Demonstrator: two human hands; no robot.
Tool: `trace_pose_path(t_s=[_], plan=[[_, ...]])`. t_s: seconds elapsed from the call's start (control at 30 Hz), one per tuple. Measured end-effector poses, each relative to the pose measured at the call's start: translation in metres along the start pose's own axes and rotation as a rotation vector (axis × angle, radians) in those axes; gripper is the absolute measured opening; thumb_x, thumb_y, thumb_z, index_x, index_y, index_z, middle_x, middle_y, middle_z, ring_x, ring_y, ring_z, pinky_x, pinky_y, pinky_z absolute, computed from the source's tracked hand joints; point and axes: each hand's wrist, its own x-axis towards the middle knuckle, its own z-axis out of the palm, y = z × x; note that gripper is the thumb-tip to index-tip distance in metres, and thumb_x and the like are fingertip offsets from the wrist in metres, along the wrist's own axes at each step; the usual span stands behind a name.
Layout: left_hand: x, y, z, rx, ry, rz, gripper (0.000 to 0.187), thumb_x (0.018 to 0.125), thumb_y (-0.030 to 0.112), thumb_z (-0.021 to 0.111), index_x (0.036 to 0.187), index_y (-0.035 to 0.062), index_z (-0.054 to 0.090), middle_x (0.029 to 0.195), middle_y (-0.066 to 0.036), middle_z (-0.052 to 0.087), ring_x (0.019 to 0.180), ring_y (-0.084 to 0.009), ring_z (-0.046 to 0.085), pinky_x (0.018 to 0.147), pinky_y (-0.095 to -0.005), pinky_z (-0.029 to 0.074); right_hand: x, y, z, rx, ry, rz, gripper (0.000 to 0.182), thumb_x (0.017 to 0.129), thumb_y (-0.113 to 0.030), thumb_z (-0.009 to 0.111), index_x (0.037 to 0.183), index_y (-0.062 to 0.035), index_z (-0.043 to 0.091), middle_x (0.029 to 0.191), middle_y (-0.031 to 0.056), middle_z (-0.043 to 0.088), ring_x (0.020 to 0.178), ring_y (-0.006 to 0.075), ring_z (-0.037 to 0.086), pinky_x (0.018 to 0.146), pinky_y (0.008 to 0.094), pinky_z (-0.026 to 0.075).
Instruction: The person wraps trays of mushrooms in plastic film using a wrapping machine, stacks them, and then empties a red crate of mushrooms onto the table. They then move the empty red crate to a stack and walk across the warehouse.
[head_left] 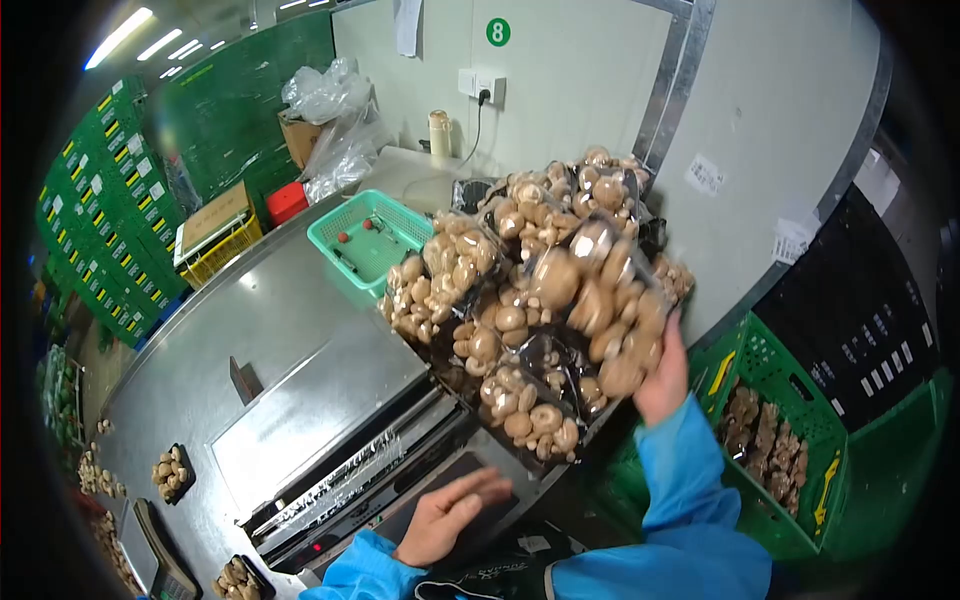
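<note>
My right hand (665, 378) grips a plastic-wrapped pack of brown mushrooms (612, 315) by its right side, tilted and blurred by motion. It is over a heap of similar wrapped mushroom packs (532, 210) in black trays. Fingers stretched out, my left hand (450, 515) holds nothing. Below it is the dark pad (430, 500) at the front of a film-wrapping machine (340, 430). One wrapped pack (530, 415) lies at the near edge of the heap, between my hands.
A green crate (825, 470) with mushroom packs stands low at right. A mint basket (325, 235) sits behind the machine. Unwrapped mushroom trays (170, 472) and a scale (150, 550) are at left on the steel table (290, 290). Green crates (110, 200) are stacked beyond.
</note>
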Motion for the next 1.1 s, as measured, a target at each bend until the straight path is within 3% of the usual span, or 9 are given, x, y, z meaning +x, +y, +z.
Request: trace_pose_path(t_s=[0.17,0.33,0.57,0.6,0.63,0.7,0.87,1.03,1.1], plan=[[0.004,-0.001,-0.006,0.016,0.093,-0.100,0.042,0.092,0.016,0.049,0.127,-0.0055,0.042,0.117,-0.015,0.056,0.109,-0.0193,0.052,0.094,-0.0283,0.038,0.139,-0.038,0.035,-0.158,-0.011,-0.236,0.041,0.094,-0.037,0.042,0.116,-0.0028,0.050,0.113,0.0095,0.055,0.102,0.0204,0.055,0.088,0.0357,0.046],[0.000,-0.001,-0.013,-0.012,0.266,-0.050,0.039,0.091,0.015,0.050,0.124,-0.0055,0.044,0.114,-0.016,0.057,0.107,-0.0206,0.054,0.094,-0.0311,0.040,0.228,0.012,0.029,-1.007,0.540,-0.445,0.063,0.084,-0.043,0.054,0.118,0.0093,0.047,0.118,0.0202,0.053,0.101,0.0311,0.055,0.089,0.0405,0.040],[-0.032,-0.020,-0.037,-0.065,0.453,0.016,0.037,0.092,0.015,0.049,0.122,-0.0059,0.046,0.113,-0.016,0.058,0.103,-0.0209,0.056,0.092,-0.0314,0.043,0.174,0.007,0.063,-0.533,0.235,-0.488,0.052,0.088,-0.041,0.042,0.121,-0.0016,0.048,0.115,0.0146,0.054,0.098,0.0257,0.056,0.085,0.0427,0.046],[-0.042,-0.021,-0.042,-0.105,0.477,0.045,0.036,0.092,0.015,0.049,0.122,-0.0056,0.047,0.112,-0.015,0.058,0.102,-0.0205,0.057,0.091,-0.0310,0.043,0.122,0.002,0.122,-0.483,0.215,-0.060,0.053,0.089,-0.042,0.036,0.124,-0.0035,0.046,0.117,0.0175,0.051,0.101,0.0272,0.055,0.086,0.0445,0.045],[-0.052,-0.022,-0.049,-0.088,0.511,0.036,0.036,0.092,0.016,0.049,0.121,-0.0047,0.047,0.111,-0.014,0.059,0.102,-0.0193,0.057,0.091,-0.0305,0.044,0.194,-0.016,0.013,-0.815,0.156,-0.606,0.048,0.090,-0.037,0.038,0.122,-0.0024,0.046,0.116,0.0184,0.051,0.105,0.0289,0.052,0.087,0.0426,0.046],[-0.077,-0.019,-0.059,-0.099,0.613,0.136,0.035,0.092,0.018,0.049,0.120,-0.0040,0.048,0.108,-0.012,0.060,0.098,-0.0175,0.057,0.087,-0.0297,0.045,0.147,0.024,0.052,-1.094,0.079,-0.916,0.029,0.094,-0.022,0.043,0.111,0.0001,0.050,0.106,0.0133,0.055,0.102,0.0236,0.053,0.085,0.0346,0.046],[-0.187,-0.017,-0.114,-0.071,1.193,0.444,0.025,0.091,0.012,0.049,0.110,-0.0011,0.056,0.099,-0.009,0.062,0.094,-0.0170,0.059,0.086,-0.0303,0.046,0.062,0.170,0.130,-0.691,-0.660,0.059,0.021,0.093,-0.022,0.048,0.099,-0.0029,0.055,0.089,0.0031,0.056,0.079,0.0105,0.051,0.073,0.0251,0.041],[-0.388,-0.062,-0.203,0.104,1.953,0.608,0.026,0.087,0.012,0.055,0.111,0.0013,0.057,0.108,-0.006,0.059,0.104,-0.0136,0.051,0.092,-0.0265,0.038,-0.148,0.328,0.215,-0.587,-1.091,0.982,0.036,0.087,-0.014,0.051,0.116,0.0066,0.047,0.102,0.0228,0.058,0.088,0.0265,0.061,0.076,0.0329,0.051],[-0.466,-0.115,-0.251,0.176,2.226,0.427,0.041,0.086,0.018,0.058,0.120,-0.0017,0.050,0.121,-0.016,0.052,0.110,-0.0214,0.050,0.094,-0.0312,0.039,-0.232,0.397,0.234,-0.627,-1.054,1.327,0.052,0.085,-0.016,0.054,0.128,0.0073,0.035,0.112,0.0202,0.053,0.099,0.0283,0.057,0.081,0.0342,0.049]])
